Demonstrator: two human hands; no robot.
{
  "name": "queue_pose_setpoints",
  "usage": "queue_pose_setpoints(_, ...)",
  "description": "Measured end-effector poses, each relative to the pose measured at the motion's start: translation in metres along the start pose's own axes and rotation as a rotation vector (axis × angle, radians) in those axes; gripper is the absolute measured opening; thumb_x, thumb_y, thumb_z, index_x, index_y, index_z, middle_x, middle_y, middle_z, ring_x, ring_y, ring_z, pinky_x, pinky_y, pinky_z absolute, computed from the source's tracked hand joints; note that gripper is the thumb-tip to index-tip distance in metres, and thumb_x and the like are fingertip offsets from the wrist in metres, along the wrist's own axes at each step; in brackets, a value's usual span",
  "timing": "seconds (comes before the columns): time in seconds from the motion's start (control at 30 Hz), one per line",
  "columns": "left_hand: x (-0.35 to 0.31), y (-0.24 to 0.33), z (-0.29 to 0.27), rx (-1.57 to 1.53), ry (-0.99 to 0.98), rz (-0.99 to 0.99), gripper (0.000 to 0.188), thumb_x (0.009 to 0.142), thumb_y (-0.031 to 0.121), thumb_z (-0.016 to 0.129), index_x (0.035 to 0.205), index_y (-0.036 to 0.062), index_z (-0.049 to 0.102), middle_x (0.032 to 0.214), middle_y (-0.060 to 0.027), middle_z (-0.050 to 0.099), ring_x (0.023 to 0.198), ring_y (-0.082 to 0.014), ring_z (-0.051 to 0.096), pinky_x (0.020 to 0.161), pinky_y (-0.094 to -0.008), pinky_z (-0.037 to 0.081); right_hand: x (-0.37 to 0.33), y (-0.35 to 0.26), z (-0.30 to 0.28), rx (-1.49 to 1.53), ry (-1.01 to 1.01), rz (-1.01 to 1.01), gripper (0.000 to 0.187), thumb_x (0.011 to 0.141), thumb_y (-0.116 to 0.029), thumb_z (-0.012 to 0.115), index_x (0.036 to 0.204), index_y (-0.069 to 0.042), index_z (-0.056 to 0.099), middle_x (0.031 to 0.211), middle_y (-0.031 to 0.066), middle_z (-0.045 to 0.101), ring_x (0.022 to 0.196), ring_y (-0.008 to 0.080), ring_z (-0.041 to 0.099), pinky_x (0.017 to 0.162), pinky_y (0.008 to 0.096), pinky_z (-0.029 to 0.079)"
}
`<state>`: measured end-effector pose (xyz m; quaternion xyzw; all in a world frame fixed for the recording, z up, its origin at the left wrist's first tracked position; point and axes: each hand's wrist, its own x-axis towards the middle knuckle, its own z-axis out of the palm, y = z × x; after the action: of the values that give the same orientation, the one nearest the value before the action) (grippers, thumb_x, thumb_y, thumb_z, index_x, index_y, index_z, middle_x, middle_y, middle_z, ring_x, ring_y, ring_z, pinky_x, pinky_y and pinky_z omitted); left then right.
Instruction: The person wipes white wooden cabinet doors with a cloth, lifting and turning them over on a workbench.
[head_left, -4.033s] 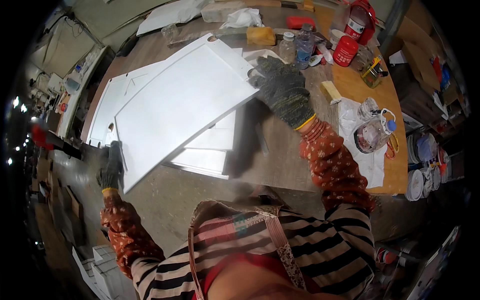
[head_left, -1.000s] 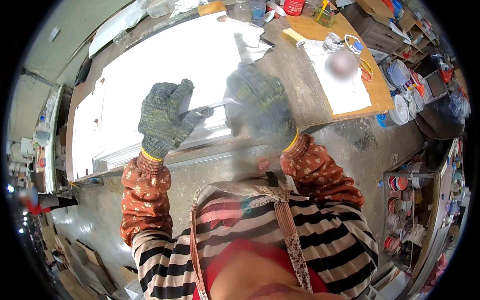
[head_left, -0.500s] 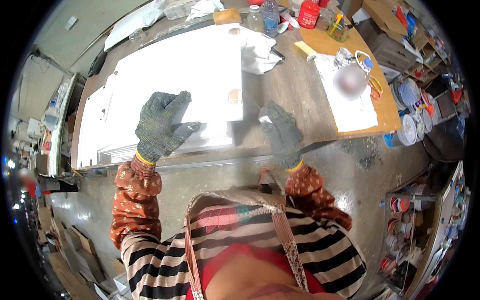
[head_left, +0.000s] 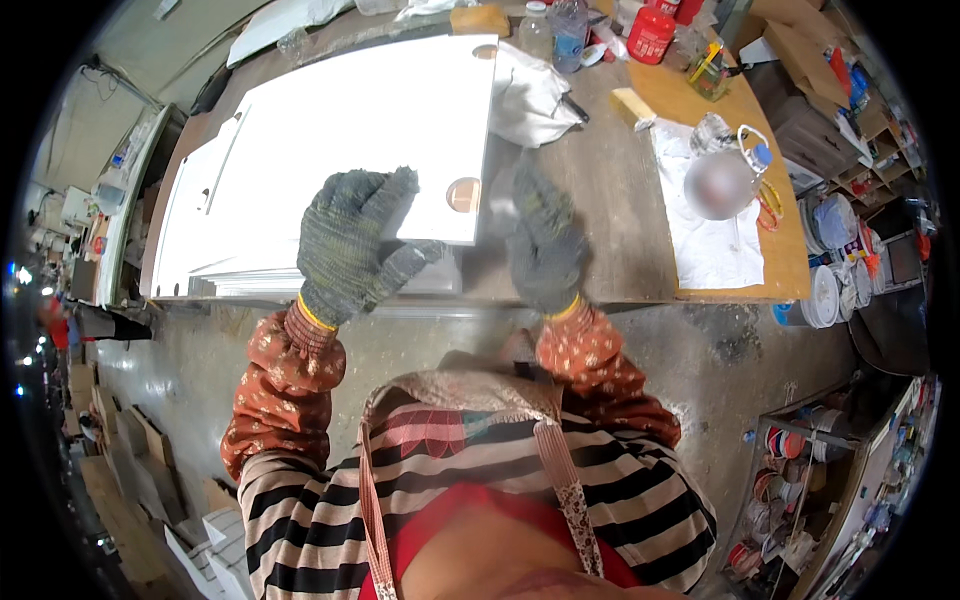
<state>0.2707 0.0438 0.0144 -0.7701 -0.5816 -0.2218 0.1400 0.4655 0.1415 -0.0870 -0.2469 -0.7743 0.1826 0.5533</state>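
Note:
A large white panel (head_left: 370, 110) lies on top of a stack of white panels on the table. My left hand (head_left: 355, 235), in a dark knitted glove, rests at its front edge, fingers stretched over the top and thumb spread along the edge. A round hole (head_left: 463, 195) shows in the panel's front right corner. Beside the panel's right edge is my right hand (head_left: 548, 245), gloved too, fingers bent and smeared by motion. A pale, blurred bit shows at its fingers, too unclear to name.
A white cloth (head_left: 535, 95) lies right of the panel. Farther right, a yellow block (head_left: 632, 107), a white sheet (head_left: 710, 255) and a handled bottle (head_left: 725, 180) sit on the table. A red jar (head_left: 651, 35) and a plastic bottle (head_left: 569, 35) stand behind.
The view has shifted slightly. My right hand has moved left, closer to the panel's right edge. My left hand stays at the front edge, a little nearer the corner hole.

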Motion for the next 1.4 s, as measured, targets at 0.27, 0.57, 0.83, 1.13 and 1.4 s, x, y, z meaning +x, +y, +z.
queue_pose_setpoints(0.27,0.001,0.002,0.0,-0.032,0.007,0.01,0.066,0.068,0.036,0.076,0.121,0.0014,0.056,0.106,-0.0136,0.061,0.095,-0.0297,0.055,0.081,-0.0419,0.047,0.008,-0.012,0.017,-0.066,0.116,-0.189,0.03,0.082,-0.012,0.059,0.111,-0.007,0.06,0.127,0.0161,0.053,0.121,0.0359,0.046,0.099,0.0427,0.038)
queue_pose_setpoints(0.57,0.001,0.006,0.0,-0.056,-0.02,-0.017,0.065,0.07,0.037,0.076,0.121,0.0025,0.056,0.11,-0.0124,0.062,0.098,-0.0298,0.055,0.085,-0.0426,0.045,0.018,-0.012,0.012,-0.03,0.13,-0.104,0.059,0.081,-0.017,0.064,0.136,-0.013,0.044,0.129,0.0184,0.047,0.105,0.0309,0.056,0.088,0.0429,0.044)
queue_pose_setpoints(0.83,-0.006,0.006,0.001,-0.11,-0.016,-0.02,0.066,0.069,0.035,0.077,0.121,0.0016,0.056,0.108,-0.0136,0.063,0.094,-0.0308,0.056,0.083,-0.042,0.046,0.003,-0.029,-0.007,0.071,0.018,-0.003,0.042,0.088,-0.023,0.056,0.129,-0.014,0.053,0.13,0.0194,0.049,0.112,0.0335,0.053,0.095,0.0443,0.039)
queue_pose_setpoints(1.13,-0.016,0.003,-0.006,-0.108,0.041,0.021,0.056,0.07,0.032,0.075,0.114,0.0002,0.06,0.107,-0.0145,0.063,0.09,-0.0286,0.058,0.078,-0.04,0.047,0.006,-0.035,-0.022,-0.271,-0.089,-0.177,0.035,0.081,-0.022,0.06,0.115,-0.015,0.06,0.131,0.012,0.05,0.118,0.0269,0.05,0.094,0.0433,0.039)
queue_pose_setpoints(1.4,-0.023,0.003,-0.009,-0.172,0.133,0.081,0.034,0.07,0.013,0.071,0.1,0.0012,0.064,0.095,-0.0132,0.066,0.08,-0.0307,0.061,0.078,-0.0438,0.048,0.106,0.037,-0.013,-0.312,-0.23,-0.307,0.038,0.081,-0.014,0.055,0.118,-0.011,0.058,0.125,0.0091,0.057,0.116,0.0265,0.052,0.097,0.0443,0.039)
